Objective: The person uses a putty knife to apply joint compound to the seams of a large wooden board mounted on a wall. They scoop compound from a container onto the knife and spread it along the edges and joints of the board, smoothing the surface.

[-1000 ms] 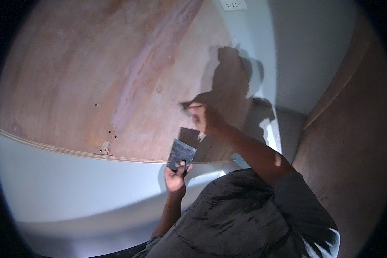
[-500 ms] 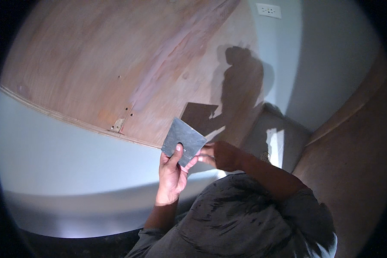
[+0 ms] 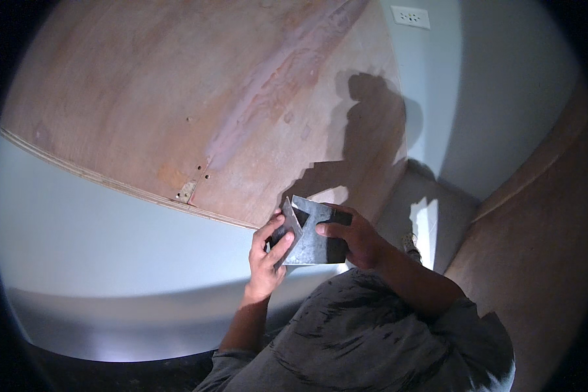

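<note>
My left hand [image 3: 265, 261] is closed on a thin grey plate [image 3: 293, 219], tilted steeply with one edge toward me. My right hand [image 3: 359, 238] grips a wider, flat, squarish grey plate [image 3: 310, 244], its thumb lying on the face. The two plates meet along a slanting line low down and stand apart at the top, leaving a dark V-shaped gap. What the plates are for does not show. Both hands are just off the near edge of a large plywood panel [image 3: 130, 98].
A pinkish streak of filler [image 3: 261, 88] runs diagonally across the plywood, with a few small holes [image 3: 202, 171] near its lower end. A pale wall with a white outlet [image 3: 411, 17] is at the upper right. Another brown panel [image 3: 536, 274] rises on the right.
The single plate seen flat in my left hand has turned, and two plates now show. My right hand has come up from beneath and taken hold of the wider one.
</note>
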Tool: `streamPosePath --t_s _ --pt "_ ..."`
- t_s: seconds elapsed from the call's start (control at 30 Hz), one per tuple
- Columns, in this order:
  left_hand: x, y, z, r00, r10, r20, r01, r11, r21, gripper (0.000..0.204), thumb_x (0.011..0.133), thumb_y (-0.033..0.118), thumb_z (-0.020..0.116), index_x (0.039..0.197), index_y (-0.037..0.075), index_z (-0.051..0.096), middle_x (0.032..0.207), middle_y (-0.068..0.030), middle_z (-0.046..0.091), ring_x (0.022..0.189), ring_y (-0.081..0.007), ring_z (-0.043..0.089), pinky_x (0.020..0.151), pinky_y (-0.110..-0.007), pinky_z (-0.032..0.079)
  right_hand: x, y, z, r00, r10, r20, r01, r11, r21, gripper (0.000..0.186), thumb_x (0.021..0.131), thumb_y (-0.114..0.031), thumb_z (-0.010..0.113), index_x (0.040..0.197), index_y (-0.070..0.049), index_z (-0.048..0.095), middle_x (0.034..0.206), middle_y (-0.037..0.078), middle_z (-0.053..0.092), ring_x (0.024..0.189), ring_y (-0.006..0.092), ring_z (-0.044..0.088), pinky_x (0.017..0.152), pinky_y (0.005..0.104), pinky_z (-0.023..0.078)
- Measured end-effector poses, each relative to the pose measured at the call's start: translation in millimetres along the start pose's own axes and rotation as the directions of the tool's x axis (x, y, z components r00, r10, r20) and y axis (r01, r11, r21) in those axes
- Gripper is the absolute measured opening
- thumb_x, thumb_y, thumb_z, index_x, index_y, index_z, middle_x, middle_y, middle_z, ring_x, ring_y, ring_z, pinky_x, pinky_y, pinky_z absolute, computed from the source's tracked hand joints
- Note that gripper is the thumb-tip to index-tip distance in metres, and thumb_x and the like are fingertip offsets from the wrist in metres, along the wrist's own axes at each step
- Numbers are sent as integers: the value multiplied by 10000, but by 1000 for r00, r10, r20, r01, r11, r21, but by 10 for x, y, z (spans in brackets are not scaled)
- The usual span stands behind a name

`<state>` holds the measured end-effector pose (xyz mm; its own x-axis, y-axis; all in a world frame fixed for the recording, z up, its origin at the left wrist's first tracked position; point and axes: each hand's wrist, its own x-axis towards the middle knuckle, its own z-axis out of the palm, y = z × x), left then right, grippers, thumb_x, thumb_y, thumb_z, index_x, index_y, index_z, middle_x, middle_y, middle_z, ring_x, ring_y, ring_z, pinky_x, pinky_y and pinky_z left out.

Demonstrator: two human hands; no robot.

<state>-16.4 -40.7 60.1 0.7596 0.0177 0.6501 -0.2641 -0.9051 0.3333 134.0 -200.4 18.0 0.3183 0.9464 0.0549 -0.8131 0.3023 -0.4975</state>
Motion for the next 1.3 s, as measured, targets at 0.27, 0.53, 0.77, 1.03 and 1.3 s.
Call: streamPosePath --t_s 0.27,0.53,0.77,1.03,1.3 --pt "-296 30 -7 628 -772 -96 604 561 -566 370 995 59 585 1351 -21 530 1146 -135 647 988 -256 682 906 -387 589 -66 -188 -8 980 -169 -108 104 887 -450 390 916 -183 731 1245 -5 621 1071 101 698 994 184 672 914 356 546" --pt "341 795 -117 417 -908 40 479 182 -859 386 1001 203 640 1277 -34 511 1045 -180 698 808 -261 746 606 -288 641 14 -26 266 873 -487 0 406 729 -551 379 968 -206 688 1274 5 610 967 54 691 858 99 643 767 299 551" --pt "320 734 -146 491 -871 -36 520 326 -789 341 1007 169 618 1214 -94 556 982 -191 716 791 -264 749 610 -310 645 101 1 308 833 -507 223 470 435 -768 435 963 -229 676 1266 75 607 912 187 716 794 166 653 748 358 547" --pt "268 691 -256 510 -853 114 626 277 -729 335 998 117 621 1237 -105 543 1017 -191 713 800 -277 746 666 -357 649 11 -348 105 993 13 120 100 464 -880 409 958 -289 695 1154 67 647 915 186 719 860 236 705 801 369 552" --pt "-173 68 -90 994 3 -108 -5 1000 -13 549 932 -103 603 1406 165 538 1295 -269 602 1180 -388 644 981 -433 542 -121 48 97 968 48 -246 -83 988 -133 530 867 -316 786 1249 -2 593 1091 114 662 945 208 668 840 384 575"
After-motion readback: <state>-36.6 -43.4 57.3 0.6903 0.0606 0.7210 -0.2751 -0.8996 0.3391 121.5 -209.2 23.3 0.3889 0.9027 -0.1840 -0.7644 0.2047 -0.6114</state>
